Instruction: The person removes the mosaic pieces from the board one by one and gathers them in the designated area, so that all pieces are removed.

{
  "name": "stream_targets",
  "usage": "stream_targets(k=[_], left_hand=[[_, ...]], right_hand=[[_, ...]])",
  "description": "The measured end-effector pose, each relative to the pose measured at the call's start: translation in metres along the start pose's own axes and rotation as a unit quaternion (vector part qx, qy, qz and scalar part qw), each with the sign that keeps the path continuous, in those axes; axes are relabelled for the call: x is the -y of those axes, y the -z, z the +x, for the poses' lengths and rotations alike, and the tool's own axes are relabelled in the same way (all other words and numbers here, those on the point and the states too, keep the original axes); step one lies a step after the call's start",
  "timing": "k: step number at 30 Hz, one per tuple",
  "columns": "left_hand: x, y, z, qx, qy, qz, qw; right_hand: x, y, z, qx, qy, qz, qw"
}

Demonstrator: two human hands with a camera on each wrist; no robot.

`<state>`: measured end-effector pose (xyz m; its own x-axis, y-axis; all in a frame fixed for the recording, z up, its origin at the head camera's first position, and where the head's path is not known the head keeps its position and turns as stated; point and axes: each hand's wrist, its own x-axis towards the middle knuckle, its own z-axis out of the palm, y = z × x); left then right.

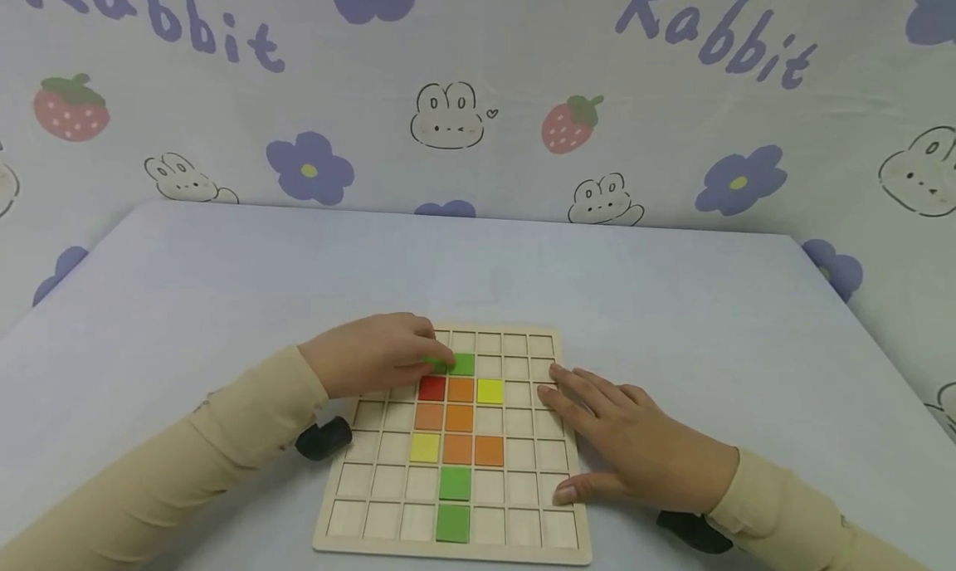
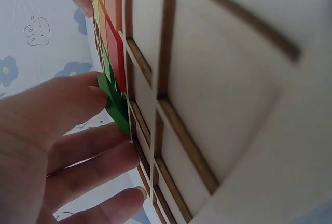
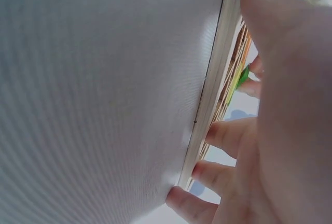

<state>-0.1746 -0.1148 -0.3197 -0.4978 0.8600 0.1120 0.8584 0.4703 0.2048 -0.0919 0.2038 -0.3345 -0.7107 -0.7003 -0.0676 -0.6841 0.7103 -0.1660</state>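
Observation:
A wooden grid board (image 1: 448, 552) lies on the table, with coloured square tiles in several of its cells. My left hand (image 1: 377, 351) is over the board's upper left part, pinching a green tile (image 2: 115, 107) between thumb and finger. That tile leans at a slant over its cell, just above the red tile (image 1: 431, 388) and left of another green tile (image 1: 463, 364). The other left fingers touch the board's surface. At the board's right edge rests my right hand (image 1: 635, 438), fingers spread, with fingertips and thumb on the rim and nearby cells.
Below the red tile sit orange tiles (image 1: 459, 418), a yellow tile (image 1: 425, 448) and, in one column, two green tiles (image 1: 453, 523). A second yellow tile (image 1: 490, 391) is further right. White tabletop (image 1: 463, 272) surrounds the board; a patterned cloth (image 1: 508, 56) hangs behind.

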Motion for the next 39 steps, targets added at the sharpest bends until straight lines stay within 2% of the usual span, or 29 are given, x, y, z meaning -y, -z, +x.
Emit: stream_targets(k=[5, 12, 20, 28, 39], left_hand=[[0.0006, 0.0014, -0.0012, 0.006, -0.005, 0.005, 1.0000], [0.0031, 0.0006, -0.0005, 0.005, 0.003, -0.019, 0.9998], [0.0057, 0.0021, -0.0017, 0.002, 0.034, -0.069, 0.9971], [0.0084, 0.0013, -0.0028, 0.004, 0.056, -0.077, 0.9955], [0.0096, 0.0012, -0.0029, -0.009, 0.032, -0.094, 0.9951]], right_hand=[[0.0002, 0.0001, 0.0007, -0.003, 0.003, -0.004, 1.0000], [0.0004, -0.0016, 0.0004, -0.004, 0.001, -0.004, 1.0000], [0.0009, -0.0040, 0.0002, -0.010, 0.000, 0.003, 0.9999], [0.0006, -0.0017, 0.0006, 0.004, -0.001, 0.008, 1.0000], [0.0011, -0.0025, -0.0014, 0.000, -0.006, 0.005, 1.0000]])
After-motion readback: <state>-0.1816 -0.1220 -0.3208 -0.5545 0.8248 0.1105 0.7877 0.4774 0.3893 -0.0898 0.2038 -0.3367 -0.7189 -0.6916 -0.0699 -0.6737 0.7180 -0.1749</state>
